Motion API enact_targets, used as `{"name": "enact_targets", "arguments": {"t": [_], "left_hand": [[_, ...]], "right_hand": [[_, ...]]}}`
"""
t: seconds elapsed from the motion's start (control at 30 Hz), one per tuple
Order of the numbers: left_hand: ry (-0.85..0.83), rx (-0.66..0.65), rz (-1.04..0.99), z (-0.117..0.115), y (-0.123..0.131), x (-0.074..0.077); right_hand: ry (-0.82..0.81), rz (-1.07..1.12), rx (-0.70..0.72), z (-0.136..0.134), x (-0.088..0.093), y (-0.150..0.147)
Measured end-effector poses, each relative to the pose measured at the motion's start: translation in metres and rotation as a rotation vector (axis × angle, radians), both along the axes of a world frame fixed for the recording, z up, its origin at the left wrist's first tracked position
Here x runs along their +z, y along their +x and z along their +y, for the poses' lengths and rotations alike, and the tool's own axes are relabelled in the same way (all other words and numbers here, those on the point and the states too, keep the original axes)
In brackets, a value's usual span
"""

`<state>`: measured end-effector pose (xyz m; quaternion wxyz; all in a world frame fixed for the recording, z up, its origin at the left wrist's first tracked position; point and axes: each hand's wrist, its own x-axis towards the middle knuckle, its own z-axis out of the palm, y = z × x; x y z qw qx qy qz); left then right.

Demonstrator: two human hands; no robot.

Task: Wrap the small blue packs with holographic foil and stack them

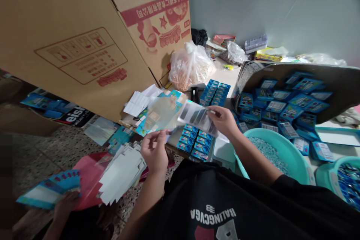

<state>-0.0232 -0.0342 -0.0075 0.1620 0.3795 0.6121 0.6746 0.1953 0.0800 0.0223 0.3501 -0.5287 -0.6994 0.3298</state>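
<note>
So we've got a clear plastic sheet (pixel 194 115) with darker rectangular panels, just off the middle of our view toward 4 o'clock (12 is straight ahead). Our right hand (pixel 222 120), a bit past 3 o'clock, has it by the far-right edge, thumb and fingers pinched tight with no real gap. Our left hand (pixel 155 152) is at 7 o'clock, fingers curled and thumb close by. A thin pale edge shows near the tips, but we honestly can't tell if they're closed on anything.

Below the sheet at 5 o'clock we have rows of small blue boxes (pixel 194 142), and farther up the desk (pixel 235 72), between 2 and 3, there's another double row of blue boxes (pixel 215 93). Around 9 o'clock a hazy translucent sheet (pixel 164 109) lies across some printed cardboard pieces (pixel 143 124).

At 3 o'clock there's an open carton (pixel 340 78) loaded with blue packs (pixel 281 107), and at 4 a turquoise basin (pixel 299 153) full of pale blue pieces (pixel 268 153). A knotted plastic bag (pixel 191 67) sits between 12 and 1, by a big printed cardboard box (pixel 156 26).

Down at 8 o'clock, a co-worker's hand (pixel 66 203) holds fanned blue cards (pixel 53 187), near some stacked white cards (pixel 120 174).
</note>
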Motion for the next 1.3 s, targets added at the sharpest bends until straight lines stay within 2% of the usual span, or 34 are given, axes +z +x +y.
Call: {"name": "enact_targets", "arguments": {"t": [0.03, 0.1, 0.17, 0.23, 0.33, 0.4, 0.47, 0.53, 0.6, 0.67, 0.73, 0.83, 0.97, 1.1, 1.3], "left_hand": [[-0.052, 0.044, -0.106, 0.001, -0.003, -0.004], [-0.147, 0.029, -0.208, 0.001, -0.010, -0.011], [-0.219, -0.047, -0.255, 0.000, -0.016, -0.017], [-0.292, -0.139, -0.257, -0.002, -0.015, -0.022], [-0.384, -0.250, -0.255, -0.002, -0.005, -0.028], [-0.419, -0.282, -0.319, 0.001, 0.005, -0.033], [-0.450, -0.304, -0.407, 0.005, 0.015, -0.040], [-0.485, -0.343, -0.492, 0.010, 0.024, -0.046], [-0.527, -0.393, -0.569, 0.014, 0.032, -0.051], [-0.569, -0.441, -0.611, 0.016, 0.041, -0.055], [-0.605, -0.491, -0.614, 0.019, 0.051, -0.060], [-0.651, -0.580, -0.574, 0.021, 0.067, -0.067], [-0.706, -0.701, -0.461, 0.026, 0.082, -0.077], [-0.745, -0.751, -0.244, 0.029, 0.081, -0.085], [-0.795, -0.708, 0.193, 0.029, 0.066, -0.092]], "right_hand": [[0.030, -0.016, -0.057, 0.008, -0.006, 0.005], [0.106, -0.085, -0.099, 0.028, -0.017, 0.013], [0.163, -0.205, -0.100, 0.050, -0.023, 0.015], [0.187, -0.346, -0.168, 0.069, -0.024, 0.012], [0.182, -0.406, -0.298, 0.077, -0.022, 0.002], [0.148, -0.274, -0.210, 0.063, -0.022, -0.003], [0.027, -0.074, -0.004, 0.036, -0.028, -0.006], [-0.241, 0.101, 0.207, 0.002, -0.040, -0.005], [-0.485, 0.253, 0.321, -0.029, -0.058, 0.000], [-0.643, 0.373, 0.314, -0.053, -0.077, 0.007], [-0.710, 0.443, 0.253, -0.069, -0.093, 0.014], [-0.709, 0.467, 0.159, -0.083, -0.109, 0.022], [-0.668, 0.411, 0.040, -0.090, -0.118, 0.030], [-0.629, 0.265, -0.003, -0.090, -0.125, 0.036], [-0.620, 0.171, 0.017, -0.090, -0.141, 0.033]]}}
